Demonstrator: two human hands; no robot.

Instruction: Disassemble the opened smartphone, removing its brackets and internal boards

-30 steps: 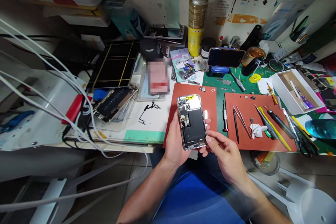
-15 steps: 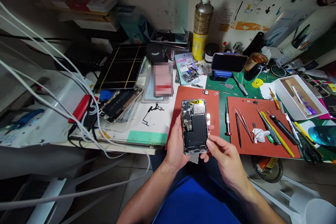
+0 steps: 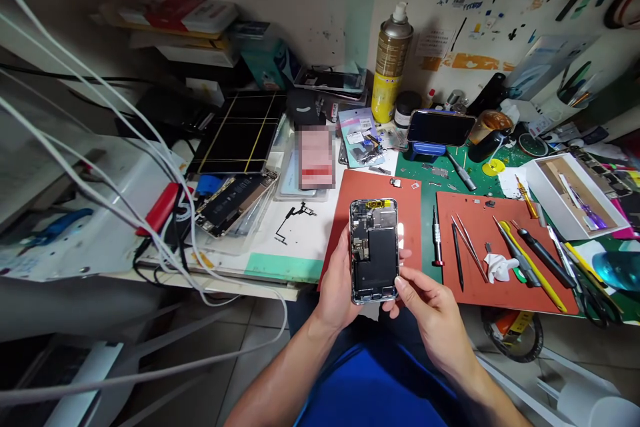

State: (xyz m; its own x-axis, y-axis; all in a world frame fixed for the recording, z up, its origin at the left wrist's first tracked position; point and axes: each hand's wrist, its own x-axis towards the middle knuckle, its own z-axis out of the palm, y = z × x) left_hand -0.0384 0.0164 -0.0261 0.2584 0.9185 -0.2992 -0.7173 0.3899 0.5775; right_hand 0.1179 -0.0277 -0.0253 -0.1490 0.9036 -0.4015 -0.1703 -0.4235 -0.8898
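An opened smartphone (image 3: 382,257), its battery and circuit board exposed, is held upright over the front edge of the bench. My left hand (image 3: 336,283) wraps round its left side and back, fingers partly hidden behind it. With thumb and fingers closed at the lower right edge, my right hand (image 3: 425,297) grips the phone too. Yellow tape (image 3: 379,203) crosses the phone's top end. Behind it lies a red-brown mat (image 3: 365,185). A thin black flex cable (image 3: 295,217) rests on the white surface to the left.
On the right mat (image 3: 480,287) lie tweezers (image 3: 469,247), a red-ended screwdriver (image 3: 437,237) beside it, and several other tools. A spray can (image 3: 393,67) and a propped phone (image 3: 440,128) stand behind. White cables (image 3: 170,213) hang across the left side.
The camera view has tilted slightly, so the whole scene sits a little lower and further right. Both hands keep the same hold on the phone.
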